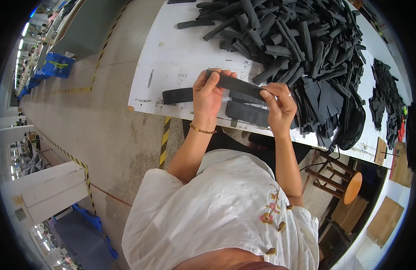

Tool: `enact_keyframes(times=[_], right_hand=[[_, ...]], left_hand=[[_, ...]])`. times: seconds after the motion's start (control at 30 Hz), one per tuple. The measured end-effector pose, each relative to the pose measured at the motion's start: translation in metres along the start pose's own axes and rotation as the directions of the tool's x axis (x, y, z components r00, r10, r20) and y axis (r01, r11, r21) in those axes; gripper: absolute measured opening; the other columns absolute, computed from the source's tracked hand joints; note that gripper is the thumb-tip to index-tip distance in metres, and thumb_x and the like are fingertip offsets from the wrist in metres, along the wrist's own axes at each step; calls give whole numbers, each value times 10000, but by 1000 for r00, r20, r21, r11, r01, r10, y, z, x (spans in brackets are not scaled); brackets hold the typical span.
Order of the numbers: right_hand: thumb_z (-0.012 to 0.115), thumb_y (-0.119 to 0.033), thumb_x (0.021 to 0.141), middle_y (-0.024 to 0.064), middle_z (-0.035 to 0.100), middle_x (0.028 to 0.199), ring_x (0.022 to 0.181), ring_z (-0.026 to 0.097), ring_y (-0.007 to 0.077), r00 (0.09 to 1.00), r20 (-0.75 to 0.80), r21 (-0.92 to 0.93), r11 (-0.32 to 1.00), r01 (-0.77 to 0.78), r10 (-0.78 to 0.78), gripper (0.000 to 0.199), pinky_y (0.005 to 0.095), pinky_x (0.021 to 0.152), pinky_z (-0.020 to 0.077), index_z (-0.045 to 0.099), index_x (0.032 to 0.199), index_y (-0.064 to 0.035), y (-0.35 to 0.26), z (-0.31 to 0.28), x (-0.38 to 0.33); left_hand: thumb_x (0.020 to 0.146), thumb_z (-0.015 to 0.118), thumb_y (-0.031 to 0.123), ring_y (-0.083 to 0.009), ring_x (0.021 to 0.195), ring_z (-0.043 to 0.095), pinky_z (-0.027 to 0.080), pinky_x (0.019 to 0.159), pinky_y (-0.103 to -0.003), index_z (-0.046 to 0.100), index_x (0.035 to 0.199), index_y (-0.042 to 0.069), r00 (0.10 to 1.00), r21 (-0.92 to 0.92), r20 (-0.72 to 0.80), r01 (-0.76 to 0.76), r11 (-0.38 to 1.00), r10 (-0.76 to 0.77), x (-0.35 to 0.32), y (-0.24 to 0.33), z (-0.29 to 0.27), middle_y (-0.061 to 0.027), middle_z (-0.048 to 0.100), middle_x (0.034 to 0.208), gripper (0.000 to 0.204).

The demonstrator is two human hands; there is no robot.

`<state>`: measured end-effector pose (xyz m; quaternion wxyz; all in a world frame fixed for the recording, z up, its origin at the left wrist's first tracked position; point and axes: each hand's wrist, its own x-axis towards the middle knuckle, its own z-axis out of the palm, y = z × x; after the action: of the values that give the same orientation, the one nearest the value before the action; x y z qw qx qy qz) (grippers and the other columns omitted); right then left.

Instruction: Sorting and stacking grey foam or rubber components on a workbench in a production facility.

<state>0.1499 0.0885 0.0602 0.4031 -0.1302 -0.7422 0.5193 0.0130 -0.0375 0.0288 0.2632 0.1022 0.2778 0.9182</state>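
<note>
A flat dark grey fabric strip (241, 86) is stretched level between my two hands, above the near edge of the white table (172, 58). My left hand (209, 92) pinches its left end, thumb on top. At the other end, my right hand (278, 105) grips it between thumb and fingers. Below the held piece, more flat strips (246, 112) lie by the table edge, partly hidden by my hands. Another dark strip (177, 96) rests to the left of my left wrist. Beyond my hands rises a large heap of rolled dark strips (302, 33).
Flat strips are fanned in a stack (320, 105) right of my right hand, beside a black bag (353, 128). Another dark pile (387, 99) lies farther right. A wooden stool (351, 186) stands below the table at right. Blue crates (58, 65) sit across the floor at left.
</note>
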Motion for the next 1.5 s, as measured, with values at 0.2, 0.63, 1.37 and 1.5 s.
enact_keyframes(times=[0.2,0.63,1.37,1.5], right_hand=[[673,-21,861,21,602,851,804,525,89,948,12,202,928,-313,317,67,213,728,401,662,867,45,22,-3,-1],[760,-121,795,82,623,730,636,590,187,938,42,-554,790,-265,344,185,314,587,462,638,887,-16,99,-44,-26],[592,-106,788,83,591,855,827,580,244,968,245,-969,-28,247,59,54,364,707,454,612,796,-56,114,-179,-9],[619,-47,787,101,566,850,772,566,298,965,158,-961,191,199,-211,97,380,687,447,529,823,-44,86,-177,8]], left_hand=[[946,605,121,-315,889,671,544,872,-454,611,1005,-35,994,24,-108,39,999,-36,5,-11,7,-179,670,943,167],[814,742,139,-173,667,598,464,627,-261,702,854,34,945,960,232,-261,105,229,13,-55,-33,-68,638,825,120],[810,758,148,-80,672,561,427,586,-210,706,956,0,820,920,-7,230,318,-573,106,-125,6,-9,665,802,214],[833,748,171,-91,697,586,448,629,-210,667,882,21,922,872,112,88,482,-371,90,-92,29,-16,667,813,178]])
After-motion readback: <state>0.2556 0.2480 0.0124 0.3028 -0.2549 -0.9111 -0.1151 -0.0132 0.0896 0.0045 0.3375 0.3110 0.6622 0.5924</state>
